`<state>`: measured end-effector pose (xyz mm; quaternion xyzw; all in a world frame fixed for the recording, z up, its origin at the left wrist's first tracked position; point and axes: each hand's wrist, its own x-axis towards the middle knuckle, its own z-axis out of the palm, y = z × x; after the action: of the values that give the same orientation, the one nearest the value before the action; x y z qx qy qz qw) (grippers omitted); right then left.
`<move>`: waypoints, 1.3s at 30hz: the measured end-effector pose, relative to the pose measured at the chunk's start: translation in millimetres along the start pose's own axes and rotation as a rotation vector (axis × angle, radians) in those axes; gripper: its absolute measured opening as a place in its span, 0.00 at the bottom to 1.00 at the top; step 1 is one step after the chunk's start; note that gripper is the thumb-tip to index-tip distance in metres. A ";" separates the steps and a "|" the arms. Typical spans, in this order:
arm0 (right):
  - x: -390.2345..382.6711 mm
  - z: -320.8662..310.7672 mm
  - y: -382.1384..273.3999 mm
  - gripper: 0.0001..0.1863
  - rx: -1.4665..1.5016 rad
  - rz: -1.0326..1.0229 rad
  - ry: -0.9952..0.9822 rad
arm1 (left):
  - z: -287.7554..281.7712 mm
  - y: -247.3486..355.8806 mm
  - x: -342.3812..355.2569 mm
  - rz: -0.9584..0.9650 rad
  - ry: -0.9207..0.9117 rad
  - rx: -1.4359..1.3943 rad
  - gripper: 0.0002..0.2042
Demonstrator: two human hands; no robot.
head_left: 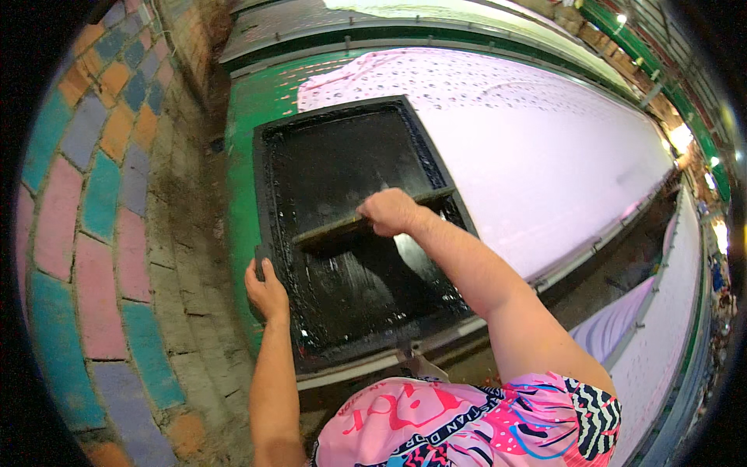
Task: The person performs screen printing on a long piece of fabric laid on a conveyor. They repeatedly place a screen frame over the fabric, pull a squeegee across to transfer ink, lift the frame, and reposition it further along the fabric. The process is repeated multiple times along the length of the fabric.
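Note:
A black screen-printing frame (267, 187) lies at the near left end of a long printing table, its mesh coated with wet, glossy black ink (342, 292). My right hand (389, 212) is closed around the top of a long squeegee (331, 229), which spans most of the frame's width at a slant, its lower edge down in the ink. At the frame's left side, my left hand (268, 292) grips its edge beside a small dark tab, thumb pointing up. Its other fingers are partly hidden. White fabric (537, 171) stretches rightward from the frame, with small dark printed motifs along its far part.
Green table surface (243, 156) shows left of the frame. A brick wall (101, 233) painted in several colours runs along the left, with a narrow gap before the table. More long tables stand beyond and at the right, one bearing pale fabric (661, 342).

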<state>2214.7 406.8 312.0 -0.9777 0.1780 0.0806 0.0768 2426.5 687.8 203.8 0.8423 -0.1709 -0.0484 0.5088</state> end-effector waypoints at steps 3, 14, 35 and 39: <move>-58.1 13.4 -41.2 0.18 -0.010 0.028 -0.093 | 0.0 -11.9 4.4 0.025 0.002 -0.003 0.30; -193.9 54.5 -137.3 0.17 -0.025 0.022 0.043 | -6.7 7.7 -2.4 -0.095 -0.067 0.300 0.34; -269.4 82.3 88.1 0.30 0.610 0.077 0.612 | 1.0 1.0 10.6 -0.200 0.012 0.300 0.25; -253.8 110.6 108.3 0.36 0.830 0.130 0.651 | 2.3 6.5 6.2 -0.187 0.024 0.267 0.26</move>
<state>1926.8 411.6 238.0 -0.8266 0.2696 -0.2994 0.3929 2430.2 681.0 209.0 0.9153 -0.0906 -0.0624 0.3875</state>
